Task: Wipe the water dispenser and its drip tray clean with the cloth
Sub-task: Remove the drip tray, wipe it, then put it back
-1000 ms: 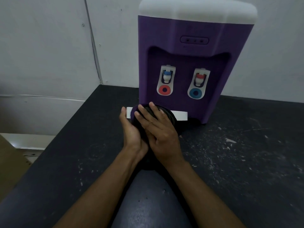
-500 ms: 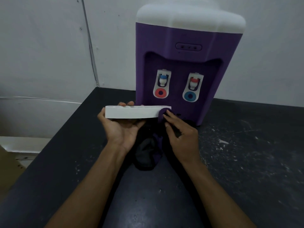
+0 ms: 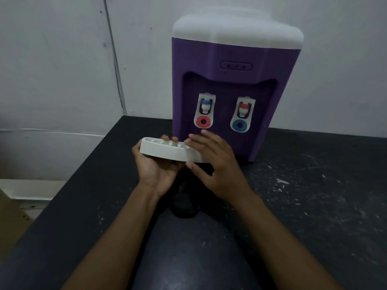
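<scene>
Drip tray (image 3: 163, 152), right end behind right hand (image 3: 217, 170)

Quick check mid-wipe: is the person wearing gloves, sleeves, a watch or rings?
No. The left hand and right hand are bare, no gloves. The left forearm and right forearm are uncovered down to the frame edge; no sleeve, watch, bracelet or ring shows.

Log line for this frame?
left hand: holds drip tray | right hand: grips its end | cloth: below hands | water dispenser: tray out
</scene>
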